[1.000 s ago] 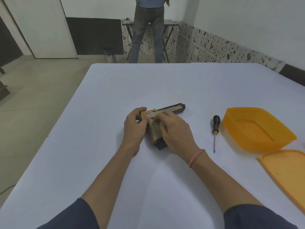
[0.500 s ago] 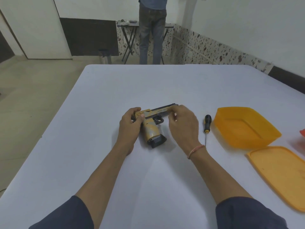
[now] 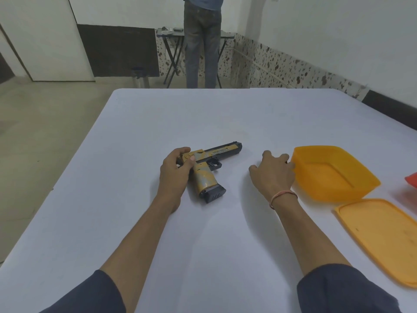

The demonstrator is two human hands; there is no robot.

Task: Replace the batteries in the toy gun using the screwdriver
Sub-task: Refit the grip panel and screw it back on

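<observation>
Hands number two: left hand (image 3: 174, 170) grips one toy gun (image 3: 208, 177), right hand (image 3: 273, 177) (grasp unclear) sits beside one orange tub (image 3: 316, 195).

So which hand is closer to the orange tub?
Right. The right hand is just beside the left wall of the orange tub, fingers close to its rim; the left hand grips the toy gun farther left.

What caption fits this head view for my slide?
Left hand grips the toy gun; right hand beside the orange tub.
</observation>
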